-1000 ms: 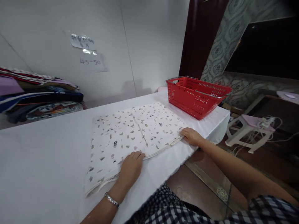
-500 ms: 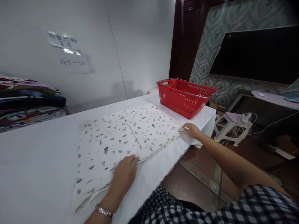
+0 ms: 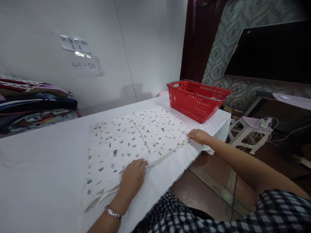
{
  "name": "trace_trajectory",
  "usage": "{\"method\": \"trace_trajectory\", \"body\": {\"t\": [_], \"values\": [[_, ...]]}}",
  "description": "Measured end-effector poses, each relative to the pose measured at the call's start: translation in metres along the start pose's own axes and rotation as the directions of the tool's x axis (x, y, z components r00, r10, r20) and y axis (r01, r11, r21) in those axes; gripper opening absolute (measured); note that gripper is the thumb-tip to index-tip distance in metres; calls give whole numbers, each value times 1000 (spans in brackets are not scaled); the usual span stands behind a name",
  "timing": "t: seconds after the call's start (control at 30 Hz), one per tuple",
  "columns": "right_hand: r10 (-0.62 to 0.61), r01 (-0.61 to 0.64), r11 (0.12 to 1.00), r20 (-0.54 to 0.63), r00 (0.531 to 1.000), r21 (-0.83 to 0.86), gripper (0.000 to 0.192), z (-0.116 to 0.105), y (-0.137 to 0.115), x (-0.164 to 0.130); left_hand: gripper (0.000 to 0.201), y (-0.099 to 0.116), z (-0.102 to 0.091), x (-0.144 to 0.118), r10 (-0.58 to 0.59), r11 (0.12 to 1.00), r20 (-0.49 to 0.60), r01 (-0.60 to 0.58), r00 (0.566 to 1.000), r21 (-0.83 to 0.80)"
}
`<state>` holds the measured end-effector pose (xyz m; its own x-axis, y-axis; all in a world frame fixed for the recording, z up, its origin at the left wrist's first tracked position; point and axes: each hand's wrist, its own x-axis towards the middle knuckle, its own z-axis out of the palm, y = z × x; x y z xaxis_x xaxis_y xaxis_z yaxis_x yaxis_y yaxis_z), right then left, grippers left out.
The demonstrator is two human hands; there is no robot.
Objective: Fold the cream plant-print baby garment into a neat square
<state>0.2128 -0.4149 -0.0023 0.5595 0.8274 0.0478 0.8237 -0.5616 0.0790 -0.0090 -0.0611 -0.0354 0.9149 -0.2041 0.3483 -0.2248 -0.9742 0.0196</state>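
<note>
white paper note [image 3: 87, 65] reading "45-50", both hands' fingers pressed flat on printed cloth [image 3: 136, 139]

A red basket [image 3: 198, 100] stands at the far right end of the white table [image 3: 36, 161], close to the wall [image 3: 145, 42], which bears two paper notes [image 3: 82, 55], the lower reading 45-50. A stack of folded fabrics [image 3: 36, 103] in many colours lies at the table's left against the wall. Right of the table, on the brown floor [image 3: 206, 181], a small white stool [image 3: 250, 132] holds tangled cables, with a dark screen [image 3: 272, 51] on the patterned wall behind
</note>
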Motion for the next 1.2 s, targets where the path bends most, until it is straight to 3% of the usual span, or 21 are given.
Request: {"method": "trace_trajectory", "body": {"t": [0.17,0.27,0.57,0.83,0.9,1.03,1.2], "values": [[-36,38,990,24,999,-133,21,-2,0,3,31,0,0,-1,-5,1000,-9,5,1000,11],[-19,4,983,-82,996,-183,20,2,5,-1,32,2,-2,-2,-8,1000,-17,8,1000,8],[-50,22,991,-211,976,-133,26,23,10,-20,30,4,-6,-3,33,999,-8,-34,999,-35],[-24,-11,992,-278,960,-125,30,25,7,-21,27,15,-10,-2,-31,998,70,35,997,-54],[-34,-1,995,-353,935,-99,31,22,-10,-11,25,17,-10,-2,-42,998,80,46,996,-43],[-173,244,966,-478,861,90,35,15,-79,20,24,21,-10,-2,-47,998,99,50,994,-25],[-327,452,866,-443,835,214,38,13,-164,55,25,24,-12,-3,-93,996,62,93,994,-3]]}}
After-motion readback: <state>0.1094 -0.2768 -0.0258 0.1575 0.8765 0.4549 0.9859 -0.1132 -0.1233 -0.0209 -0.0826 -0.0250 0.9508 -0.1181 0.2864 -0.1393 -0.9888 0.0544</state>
